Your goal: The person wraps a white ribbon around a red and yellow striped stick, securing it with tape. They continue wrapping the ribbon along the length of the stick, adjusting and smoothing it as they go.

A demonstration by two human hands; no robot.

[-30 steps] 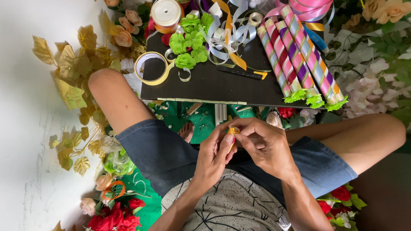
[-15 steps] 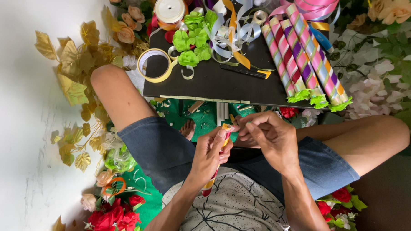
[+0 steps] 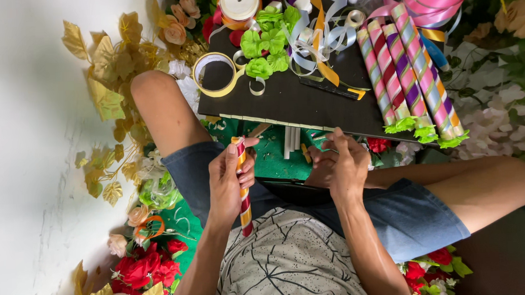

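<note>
The left hand [image 3: 229,180] grips a red, yellow and white ribbon-wrapped stick [image 3: 242,189] upright over the lap, just below the black board's [image 3: 284,100] near edge. The right hand [image 3: 339,165] curls closed beside it; what it holds, I cannot tell.

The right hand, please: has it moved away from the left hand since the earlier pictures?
Yes. The right hand has moved right, away from the left hand, below the black board.
</note>
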